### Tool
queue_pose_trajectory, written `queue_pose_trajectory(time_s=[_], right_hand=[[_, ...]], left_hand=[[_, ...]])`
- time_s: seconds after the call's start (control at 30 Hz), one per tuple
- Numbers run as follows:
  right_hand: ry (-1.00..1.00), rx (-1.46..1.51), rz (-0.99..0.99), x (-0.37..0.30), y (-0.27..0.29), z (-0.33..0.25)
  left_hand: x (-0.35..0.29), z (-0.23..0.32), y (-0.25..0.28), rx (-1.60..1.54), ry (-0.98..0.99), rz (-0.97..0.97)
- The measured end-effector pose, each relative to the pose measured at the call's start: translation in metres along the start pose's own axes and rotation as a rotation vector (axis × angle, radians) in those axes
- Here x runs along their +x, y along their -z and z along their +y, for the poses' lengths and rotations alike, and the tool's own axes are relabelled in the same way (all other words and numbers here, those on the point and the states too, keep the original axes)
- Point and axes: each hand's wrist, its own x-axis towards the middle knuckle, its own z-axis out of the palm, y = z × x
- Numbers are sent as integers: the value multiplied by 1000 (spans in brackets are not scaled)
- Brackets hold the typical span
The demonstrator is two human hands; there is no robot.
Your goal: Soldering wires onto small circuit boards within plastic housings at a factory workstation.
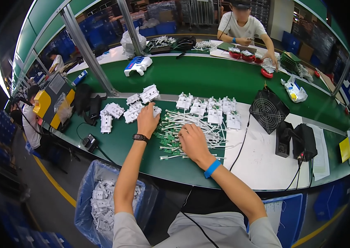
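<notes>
My left hand (147,124), with a dark band on its wrist, closes its fingers on a white plastic housing (156,110). Just beyond and to the left of it lie several more white housings (111,110). Over a heap of white cables (212,131) my right hand (194,142), wearing a blue wristband, is bent with its fingers curled together. What its fingertips grip is hidden beneath the hand. Small green circuit boards (166,134) sit at the cables' left ends, between my hands. Behind the heap, white housings (215,116) stand in rows.
A black fan (268,110) and black power boxes (304,141) stand to the right. A blue-lined bin of white parts (87,186) is below left, a blue crate (295,215) below right. Across the green conveyor (191,78), a co-worker (242,27) handles parts.
</notes>
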Motion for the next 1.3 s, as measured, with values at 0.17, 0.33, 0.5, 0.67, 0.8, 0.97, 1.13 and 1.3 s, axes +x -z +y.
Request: queue_pose_trajectory(time_s=[0.17, 0.33, 0.5, 0.67, 0.8, 0.97, 1.13, 1.3], right_hand=[[53, -30, 1, -4, -3, 7], [34, 7, -16, 1, -5, -2], [-64, 116, -7, 0, 3, 7], [-136, 296, 142, 2, 12, -3], [-185, 323, 240, 0, 28, 0], [-253, 519, 421, 3, 50, -10], [-10, 412, 417, -20, 51, 7], [74, 486, 385, -26, 46, -2]], left_hand=[[3, 8, 8, -191, -11, 106], [13, -11, 5, -937, 237, 327], [36, -6, 12, -1569, 593, 281], [59, -25, 10, -2116, 685, 253], [76, -9, 10, -2180, 915, -20], [104, -9, -1, -1538, 672, -161], [121, 20, -44, 114, -163, 252], [146, 21, -69, 421, -198, 309]])
